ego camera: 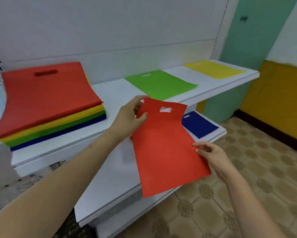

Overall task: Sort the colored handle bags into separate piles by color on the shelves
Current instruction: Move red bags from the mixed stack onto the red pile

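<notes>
Two hands pinch one flat, matte red bag point(164, 146): your left hand point(132, 115) near its cut-out handle, right hand point(209, 155) at its side edge. Three single bags lie flat: green bag point(161, 84), yellow bag point(214, 68), blue bag point(198, 124); one mixed stack point(49, 107) sits on the upper shelf point(113, 93).

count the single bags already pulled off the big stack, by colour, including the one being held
red bag: 1, held by the left hand and right hand
green bag: 1, upper shelf
yellow bag: 1, upper shelf
blue bag: 1, lower shelf
total: 4
</notes>
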Demonstrator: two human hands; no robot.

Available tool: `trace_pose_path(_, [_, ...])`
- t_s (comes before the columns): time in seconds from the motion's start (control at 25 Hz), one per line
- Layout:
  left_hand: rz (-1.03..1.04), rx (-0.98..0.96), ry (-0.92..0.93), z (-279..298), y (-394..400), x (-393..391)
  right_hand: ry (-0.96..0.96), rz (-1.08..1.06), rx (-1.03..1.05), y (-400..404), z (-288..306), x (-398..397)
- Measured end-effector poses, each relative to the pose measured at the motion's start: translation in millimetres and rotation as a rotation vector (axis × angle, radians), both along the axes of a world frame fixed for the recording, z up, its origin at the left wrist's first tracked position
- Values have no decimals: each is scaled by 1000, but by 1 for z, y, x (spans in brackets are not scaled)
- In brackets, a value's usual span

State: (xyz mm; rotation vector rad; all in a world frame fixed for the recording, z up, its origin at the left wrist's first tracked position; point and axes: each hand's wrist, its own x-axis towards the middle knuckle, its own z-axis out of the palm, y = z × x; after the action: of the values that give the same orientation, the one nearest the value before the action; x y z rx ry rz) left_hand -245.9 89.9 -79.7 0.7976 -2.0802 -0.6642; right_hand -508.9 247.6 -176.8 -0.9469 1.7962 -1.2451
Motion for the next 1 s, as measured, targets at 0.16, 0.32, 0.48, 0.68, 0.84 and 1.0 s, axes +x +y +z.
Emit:
trace_pose_path(0.16, [136,-545,-322,-62,3,-48,48,-43,69,-19,-48,-49])
trace_pose_path(0.32, [158,-832,-291,-102,-14,-90,110,-34,117,-62,-90,-100])
trace_pose_path(0.48, [127,-519,-445,-163,-26,-124,203,71,136,-109,-126,-148])
trace_pose_path(0.68, [563,355,-337,-238,-92,-134,115,137,199,-151,-164,-188])
trace_pose_path(0.84, [758,663,-116,-304,-163,-121,-27,234,389,-174,-204,-204])
trace_pose_path(1.0, [813,762,-78,-339,-202,-134,144,284,441,-211,-267,-200])
